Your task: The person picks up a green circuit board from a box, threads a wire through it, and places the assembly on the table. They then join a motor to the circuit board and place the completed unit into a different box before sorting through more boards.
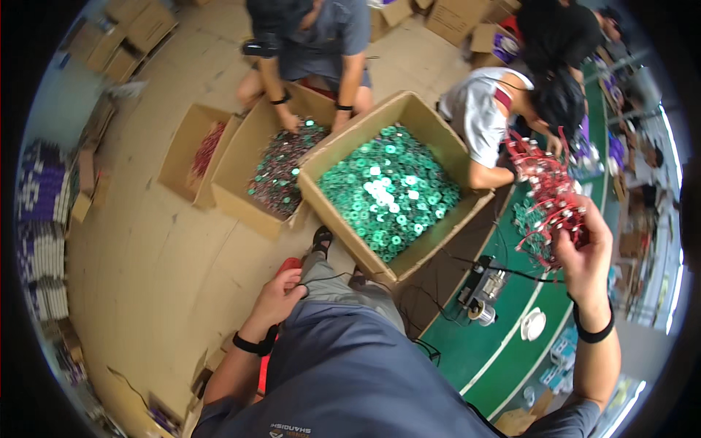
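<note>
Wire bundle: the red wire bundle with small white connectors (548,186) is above the green bench (456,358), on our right; its strands hang loosely in a tangle.
Right hand: our right hand (584,252) grasps the near end of the bundle, thumb in front.
Left hand: our left hand (276,298) hangs low beside our trousers, its fingers loosely bent; a thin dark cord passes by the fingertips, and we cannot tell whether they grip it.
Progress: the bundle is gathered in one hand but untidy, and we see no sorted row of wires; how much is finished or left, we cannot judge.
Bench: nearer than the bundle are a dark metal device (483,283) and a white spool (533,324).
Cartons: left of the bench stands an open carton (342,235) full of green ring-shaped pieces; farther left are a carton of mixed red and green pieces (244,168) and a smaller carton (175,157) with red ones.
Co-workers: one reaches into the mixed carton; another, in a pale shirt (471,109), bends over the bench beyond the bundle.
Unclear: our right fingertips are hidden behind wires, the pale-shirted co-worker's hands are partly covered, and the far right edge blurs.
</note>
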Demonstrator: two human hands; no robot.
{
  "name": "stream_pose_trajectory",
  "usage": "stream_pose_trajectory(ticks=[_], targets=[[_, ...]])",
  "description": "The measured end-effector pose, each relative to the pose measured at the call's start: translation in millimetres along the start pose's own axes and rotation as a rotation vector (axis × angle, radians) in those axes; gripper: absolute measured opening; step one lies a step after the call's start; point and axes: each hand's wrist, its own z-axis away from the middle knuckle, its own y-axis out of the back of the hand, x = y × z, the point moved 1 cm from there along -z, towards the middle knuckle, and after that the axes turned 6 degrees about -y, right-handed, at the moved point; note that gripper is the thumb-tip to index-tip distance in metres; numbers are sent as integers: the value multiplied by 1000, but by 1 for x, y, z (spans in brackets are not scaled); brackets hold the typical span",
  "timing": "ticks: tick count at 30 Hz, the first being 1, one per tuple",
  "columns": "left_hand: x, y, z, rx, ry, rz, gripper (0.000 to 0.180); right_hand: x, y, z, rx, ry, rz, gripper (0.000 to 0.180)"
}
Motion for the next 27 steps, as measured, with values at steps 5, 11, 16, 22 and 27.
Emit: stream_pose_trajectory(ticks=[5, 11, 16, 22, 27], targets=[[-17, 15, 36, 105, 57, 4, 48, -77, -90, -24, -213, 516, 169, 44], [-72, 61, 58, 182, 147, 96, 48, -161, -244, -44, -448, 550, -82, 37], [-155, 106, 46, 254, 160, 266, 48, -236, -394, -71, -569, 547, -137, 36], [-191, 229, 42, 323, 284, 301, 48, -312, -566, -132, -642, 465, -110, 37], [-240, 291, 87, 523, 373, 366, 45, -375, -711, -186, -736, 379, -66, 32]])
